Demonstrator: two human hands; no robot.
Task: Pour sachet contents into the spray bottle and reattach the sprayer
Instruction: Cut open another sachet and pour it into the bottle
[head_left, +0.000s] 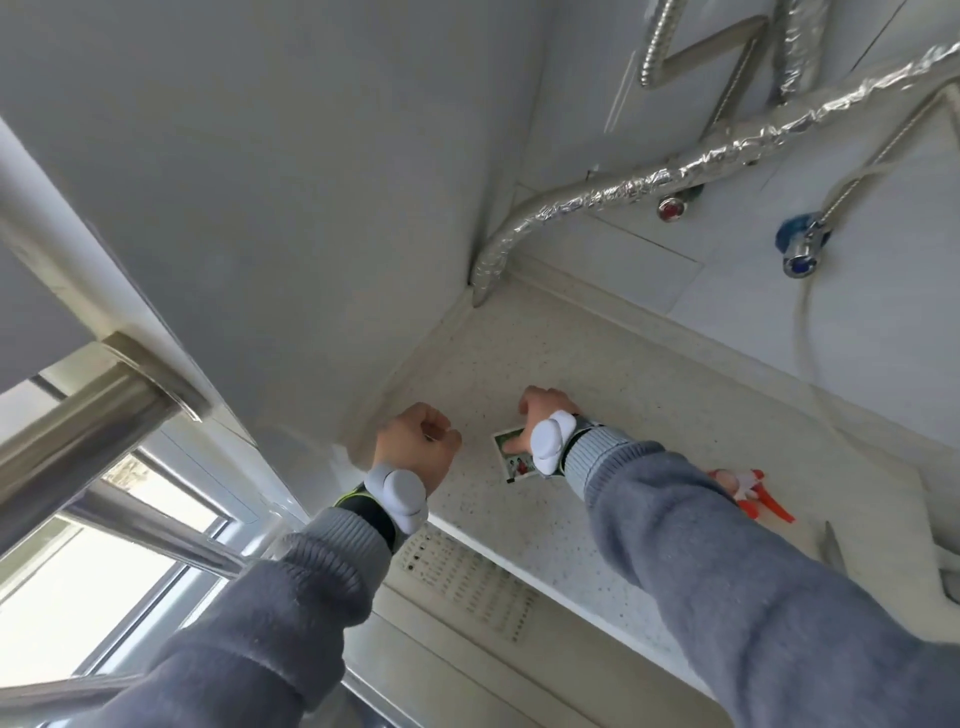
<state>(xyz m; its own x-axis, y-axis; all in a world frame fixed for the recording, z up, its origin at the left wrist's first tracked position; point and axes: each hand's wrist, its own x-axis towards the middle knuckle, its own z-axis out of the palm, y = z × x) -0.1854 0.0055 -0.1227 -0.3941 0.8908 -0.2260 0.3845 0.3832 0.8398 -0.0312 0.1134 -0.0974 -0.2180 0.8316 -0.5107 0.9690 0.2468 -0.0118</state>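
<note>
Worktop material: pale speckled stone worktop (597, 374), smooth and matt, with a raised lip where it meets the grey walls in the far corner.
Sachet: I see a small flat sachet (511, 460), glossy printed packet with green and red on it, lying flat near the front edge of the worktop, towards its left end.
Right hand: my right hand (540, 421) is down on the sachet, fingers touching its top; whether they have pinched it or only press it I cannot tell.
Left hand: my left hand (421, 441) hangs above the left end of the worktop, fingers curled into a fist, holding nothing that I can see.
Bottle and sprayer: neither is in view, so I cannot place them.
Scissors: red-handled scissors (753, 496) lie further right on the worktop, partly hidden by my right sleeve.
Step in hand: I judge this the very start, picking up the sachet; nothing is opened or poured.
Next move: a thin flat packet on a smooth top needs an edge lifted or slid to the worktop's front edge before a pinch holds; then it must be cut or torn.
</note>
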